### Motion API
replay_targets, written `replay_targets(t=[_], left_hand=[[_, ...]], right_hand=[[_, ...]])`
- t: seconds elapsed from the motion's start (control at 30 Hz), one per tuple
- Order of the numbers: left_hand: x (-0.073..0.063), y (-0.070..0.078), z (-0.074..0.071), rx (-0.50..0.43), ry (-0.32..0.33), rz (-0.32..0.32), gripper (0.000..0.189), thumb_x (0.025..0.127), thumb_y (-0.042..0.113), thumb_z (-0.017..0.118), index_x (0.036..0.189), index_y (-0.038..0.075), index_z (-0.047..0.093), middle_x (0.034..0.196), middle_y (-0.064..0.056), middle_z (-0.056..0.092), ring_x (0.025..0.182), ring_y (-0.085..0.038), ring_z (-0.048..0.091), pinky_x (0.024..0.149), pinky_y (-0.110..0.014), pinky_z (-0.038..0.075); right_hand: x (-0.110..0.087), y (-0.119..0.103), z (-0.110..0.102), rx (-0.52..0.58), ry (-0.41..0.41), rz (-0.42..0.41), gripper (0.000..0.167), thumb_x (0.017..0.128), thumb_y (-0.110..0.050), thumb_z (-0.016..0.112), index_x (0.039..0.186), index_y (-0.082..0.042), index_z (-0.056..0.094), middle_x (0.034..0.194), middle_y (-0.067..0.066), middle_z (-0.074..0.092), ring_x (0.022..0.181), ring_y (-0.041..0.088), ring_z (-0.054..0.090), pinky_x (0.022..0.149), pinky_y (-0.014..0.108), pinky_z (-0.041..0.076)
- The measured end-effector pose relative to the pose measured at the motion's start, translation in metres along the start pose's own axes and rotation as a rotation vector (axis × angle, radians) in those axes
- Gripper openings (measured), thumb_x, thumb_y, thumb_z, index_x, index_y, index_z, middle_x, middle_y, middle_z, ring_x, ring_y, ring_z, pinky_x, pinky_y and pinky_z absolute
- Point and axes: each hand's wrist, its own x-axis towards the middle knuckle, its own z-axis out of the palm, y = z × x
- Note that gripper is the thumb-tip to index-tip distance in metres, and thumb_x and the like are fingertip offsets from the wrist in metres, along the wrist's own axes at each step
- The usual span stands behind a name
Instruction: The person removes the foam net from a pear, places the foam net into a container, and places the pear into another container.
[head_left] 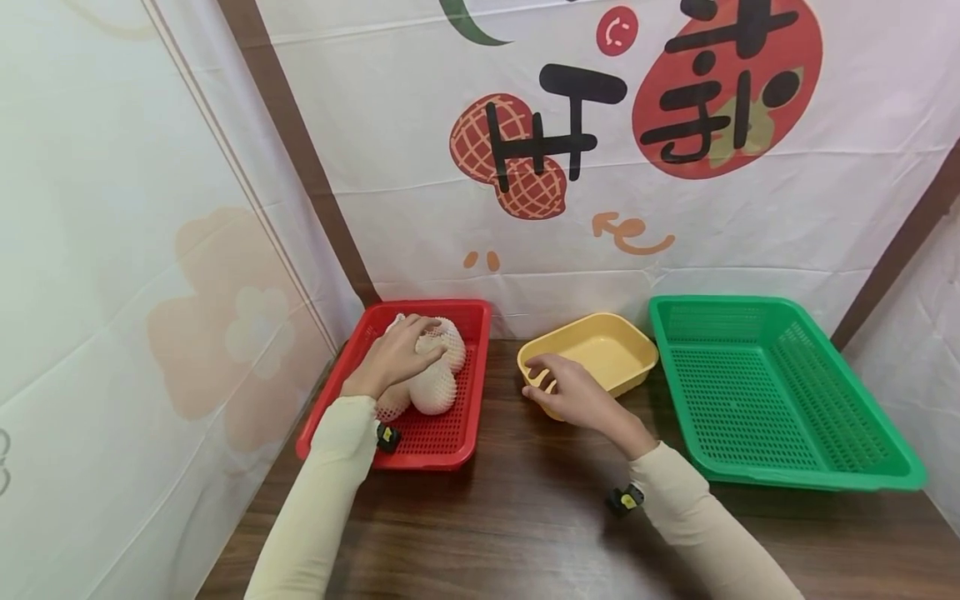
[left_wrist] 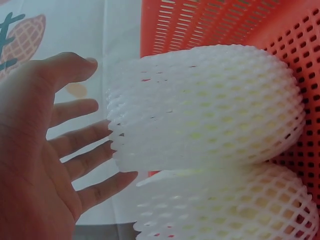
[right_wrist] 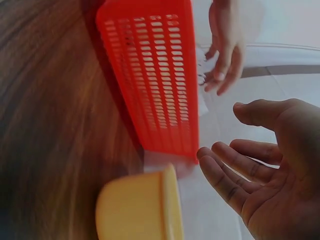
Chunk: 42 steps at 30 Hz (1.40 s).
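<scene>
My left hand (head_left: pixel 397 357) is over the red basket (head_left: pixel 477 392), its fingers spread beside several round, fruit-like things in white foam nets (head_left: pixel 433 385). In the left wrist view the fingertips reach the ragged end of one foam net (left_wrist: pixel 200 110); whether they touch it I cannot tell. Pale yellow-green shows through the mesh, but the kind is hidden. My right hand (head_left: pixel 573 393) hovers by the near left side of the yellow tub (head_left: pixel 626 354), fingers loosely bent and holding nothing. In the right wrist view that hand (right_wrist: pixel 265 170) appears apart from the tub (right_wrist: pixel 135 207).
To the right of the tub stands a large green basket (head_left: pixel 738 400) with perforated sides. All the containers are on a dark wooden table (head_left: pixel 517 517). A printed white cloth (head_left: pixel 420 233) hangs behind it, with another white cloth (head_left: pixel 97 333) along the left.
</scene>
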Motion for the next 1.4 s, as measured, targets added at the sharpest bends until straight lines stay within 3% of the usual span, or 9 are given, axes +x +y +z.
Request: replay_targets(t=[0.17, 0.4, 0.63, 0.7, 0.83, 0.97, 1.1, 1.4], left_hand=[[0.003, -0.001, 0.005, -0.016, 0.004, 0.023, 0.053, 0.100, 0.041, 0.065, 0.144, 0.011, 0.064, 0.142, -0.012, 0.064, 0.129, -0.033, 0.061, 0.105, -0.059, 0.053], [0.002, -0.001, 0.012, 0.023, 0.021, 0.050, 0.043, 0.096, 0.038, 0.070, 0.128, 0.010, 0.070, 0.126, -0.012, 0.066, 0.121, -0.031, 0.058, 0.114, -0.058, 0.044], [0.000, 0.003, 0.015, -0.016, -0.029, 0.036, 0.037, 0.093, 0.042, 0.072, 0.116, 0.013, 0.071, 0.114, -0.009, 0.070, 0.105, -0.027, 0.065, 0.094, -0.051, 0.057], [-0.001, 0.003, 0.015, -0.032, -0.060, 0.015, 0.042, 0.093, 0.046, 0.073, 0.119, 0.014, 0.070, 0.117, -0.007, 0.071, 0.105, -0.026, 0.067, 0.092, -0.051, 0.060], [-0.002, 0.001, 0.018, -0.036, -0.125, -0.003, 0.058, 0.093, 0.052, 0.073, 0.136, 0.014, 0.065, 0.134, -0.008, 0.067, 0.119, -0.028, 0.067, 0.101, -0.056, 0.057], [-0.002, 0.000, 0.019, -0.070, -0.182, -0.029, 0.066, 0.091, 0.046, 0.078, 0.146, 0.015, 0.059, 0.144, -0.010, 0.062, 0.129, -0.030, 0.062, 0.106, -0.058, 0.055], [-0.002, 0.001, 0.020, -0.091, -0.227, -0.049, 0.070, 0.086, 0.040, 0.083, 0.146, 0.014, 0.058, 0.142, -0.013, 0.064, 0.128, -0.032, 0.063, 0.104, -0.057, 0.056], [0.000, -0.002, 0.024, -0.046, -0.308, -0.068, 0.079, 0.080, 0.034, 0.090, 0.147, 0.010, 0.055, 0.154, -0.015, 0.054, 0.138, -0.033, 0.055, 0.114, -0.058, 0.048]], right_hand=[[0.005, -0.001, 0.016, 0.047, -0.013, 0.006, 0.038, 0.098, -0.017, 0.078, 0.130, -0.002, 0.067, 0.112, 0.015, 0.076, 0.094, 0.021, 0.073, 0.085, 0.040, 0.062], [0.012, -0.004, 0.033, 0.102, -0.021, 0.071, 0.039, 0.098, -0.022, 0.078, 0.130, -0.002, 0.067, 0.112, 0.014, 0.076, 0.094, 0.019, 0.070, 0.084, 0.036, 0.060], [0.020, -0.003, 0.050, 0.123, -0.010, 0.080, 0.039, 0.099, -0.024, 0.077, 0.128, 0.000, 0.068, 0.108, 0.009, 0.076, 0.093, 0.015, 0.070, 0.086, 0.036, 0.060], [0.022, -0.002, 0.055, 0.127, -0.013, 0.080, 0.040, 0.099, -0.025, 0.077, 0.128, 0.001, 0.068, 0.107, 0.008, 0.076, 0.093, 0.014, 0.070, 0.086, 0.034, 0.060], [0.026, -0.001, 0.064, 0.147, -0.012, 0.084, 0.039, 0.099, -0.027, 0.076, 0.126, 0.001, 0.068, 0.103, 0.006, 0.076, 0.090, 0.013, 0.070, 0.084, 0.033, 0.059], [0.028, -0.002, 0.070, 0.163, -0.023, 0.109, 0.039, 0.101, -0.032, 0.075, 0.125, -0.002, 0.069, 0.102, 0.005, 0.075, 0.090, 0.012, 0.069, 0.083, 0.032, 0.059], [0.029, -0.005, 0.073, 0.178, -0.041, 0.136, 0.041, 0.103, -0.036, 0.072, 0.127, -0.003, 0.068, 0.102, 0.005, 0.075, 0.089, 0.011, 0.068, 0.081, 0.031, 0.058], [0.032, -0.012, 0.077, 0.213, -0.064, 0.179, 0.042, 0.103, -0.039, 0.070, 0.126, -0.004, 0.068, 0.100, 0.005, 0.076, 0.081, 0.010, 0.067, 0.070, 0.026, 0.056]])
